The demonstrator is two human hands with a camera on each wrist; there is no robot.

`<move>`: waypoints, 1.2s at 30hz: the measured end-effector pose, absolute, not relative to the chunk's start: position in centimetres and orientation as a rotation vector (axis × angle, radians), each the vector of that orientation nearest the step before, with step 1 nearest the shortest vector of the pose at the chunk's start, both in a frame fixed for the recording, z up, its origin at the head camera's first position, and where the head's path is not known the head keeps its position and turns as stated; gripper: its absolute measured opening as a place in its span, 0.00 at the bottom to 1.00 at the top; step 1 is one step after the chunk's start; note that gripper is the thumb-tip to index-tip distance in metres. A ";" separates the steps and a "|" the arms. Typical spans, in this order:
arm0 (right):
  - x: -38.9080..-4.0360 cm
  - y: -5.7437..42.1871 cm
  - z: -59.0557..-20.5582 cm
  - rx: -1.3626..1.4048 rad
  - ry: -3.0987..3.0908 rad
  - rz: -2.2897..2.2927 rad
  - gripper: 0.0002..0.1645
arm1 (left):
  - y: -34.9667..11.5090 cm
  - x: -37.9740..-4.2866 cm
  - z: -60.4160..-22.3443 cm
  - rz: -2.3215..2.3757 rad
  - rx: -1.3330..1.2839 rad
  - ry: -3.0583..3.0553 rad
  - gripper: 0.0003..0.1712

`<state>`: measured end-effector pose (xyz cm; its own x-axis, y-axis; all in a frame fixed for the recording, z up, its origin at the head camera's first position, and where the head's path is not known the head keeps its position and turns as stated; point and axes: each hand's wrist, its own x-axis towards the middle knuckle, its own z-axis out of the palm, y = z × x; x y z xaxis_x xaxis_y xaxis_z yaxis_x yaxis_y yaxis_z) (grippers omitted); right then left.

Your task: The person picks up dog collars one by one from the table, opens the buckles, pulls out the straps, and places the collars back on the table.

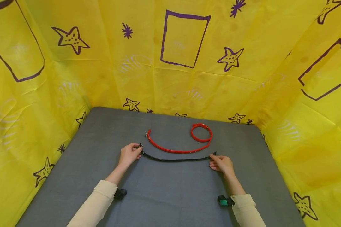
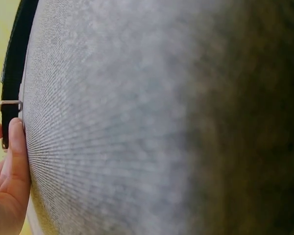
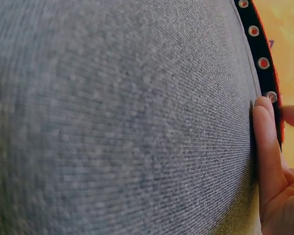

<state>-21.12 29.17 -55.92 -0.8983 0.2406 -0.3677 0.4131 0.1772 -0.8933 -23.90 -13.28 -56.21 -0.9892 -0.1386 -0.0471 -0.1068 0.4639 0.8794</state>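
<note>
A black collar (image 1: 173, 160) with a metal buckle and a row of eyelets stretches between both hands in the head view, sagging slightly in the middle. My left hand (image 1: 129, 154) pinches its buckle end; in the left wrist view, a metal loop (image 2: 11, 105) shows just past the thumb and fingers. At the pointed tip, my right hand (image 1: 223, 164) pinches the other end, and metal-ringed holes (image 3: 263, 63) line the strap in the right wrist view. Just beyond the black collar lies a red strap (image 1: 176, 152) with a buckle at its left end and its right end curled into a loop.
Grey cloth covers the table (image 1: 159, 189). Yellow fabric walls (image 1: 147, 78) with purple drawings stand at the back and both sides. Dark bands with small devices (image 1: 120, 194) sit at both wrists.
</note>
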 end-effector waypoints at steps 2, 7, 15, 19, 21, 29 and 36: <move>-21.1 29.2 -55.9 0.648 2.311 -1.802 0.24 | -13.2 -24.0 -56.3 -1.588 0.213 -2.664 0.16; -21.1 29.3 -56.1 0.650 2.316 -1.799 0.23 | -13.1 -24.0 -56.4 -1.524 0.181 -2.687 0.17; -21.1 29.4 -56.4 0.631 2.300 -1.848 0.24 | -12.9 -23.5 -55.9 -1.338 0.091 -2.736 0.23; -21.2 29.2 -56.3 0.614 2.303 -1.864 0.22 | -12.8 -23.5 -55.7 -1.317 0.107 -2.744 0.25; -21.2 29.1 -56.2 0.611 2.304 -1.871 0.21 | -12.8 -23.6 -55.7 -1.310 0.122 -2.752 0.27; -21.3 28.9 -56.1 0.621 2.288 -1.891 0.20 | -12.9 -23.4 -56.0 -1.322 0.154 -2.740 0.31; -21.3 29.2 -56.3 0.596 2.296 -1.897 0.22 | -12.6 -23.1 -55.6 -1.365 0.131 -2.673 0.31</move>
